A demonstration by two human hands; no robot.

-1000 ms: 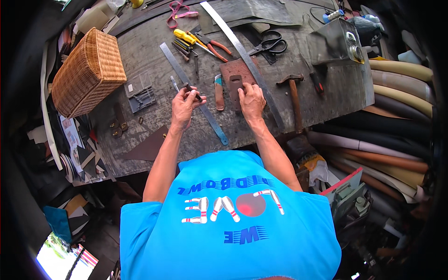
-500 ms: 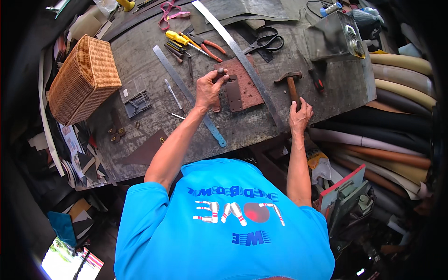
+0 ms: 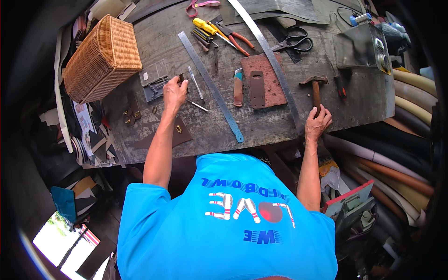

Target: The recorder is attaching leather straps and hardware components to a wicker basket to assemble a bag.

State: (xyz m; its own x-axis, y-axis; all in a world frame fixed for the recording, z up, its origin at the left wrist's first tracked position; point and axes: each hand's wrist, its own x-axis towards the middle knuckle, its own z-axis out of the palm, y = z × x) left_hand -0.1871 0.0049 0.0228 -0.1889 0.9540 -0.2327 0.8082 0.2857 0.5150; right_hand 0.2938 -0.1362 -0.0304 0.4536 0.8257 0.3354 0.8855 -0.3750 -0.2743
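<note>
My left hand (image 3: 175,94) is closed in a pinch beside an open clear plastic case (image 3: 155,86) of small metal tools. A small dark piece (image 3: 181,76) shows at its fingertips, its kind too small to tell. My right hand (image 3: 318,123) is closed around the lower handle of a hammer (image 3: 316,94), whose head rests on the table. Between the hands, a brown leather strip (image 3: 257,91) with holes lies on a worn reddish board (image 3: 275,86). Left of the board lies a cutter (image 3: 238,88) with a brown grip.
A steel ruler (image 3: 210,86) and a longer metal strip (image 3: 268,51) cross the table. Scissors (image 3: 296,39), pliers (image 3: 235,39), a yellow-handled screwdriver (image 3: 205,25) and a metal can (image 3: 364,49) lie farther back. A wicker basket (image 3: 105,60) stands left; leather rolls (image 3: 415,93) lie right.
My left hand has moved left from above the leather strip to the plastic case, uncovering the cutter. My right hand stays at the hammer handle. The whole view has shifted somewhat.
</note>
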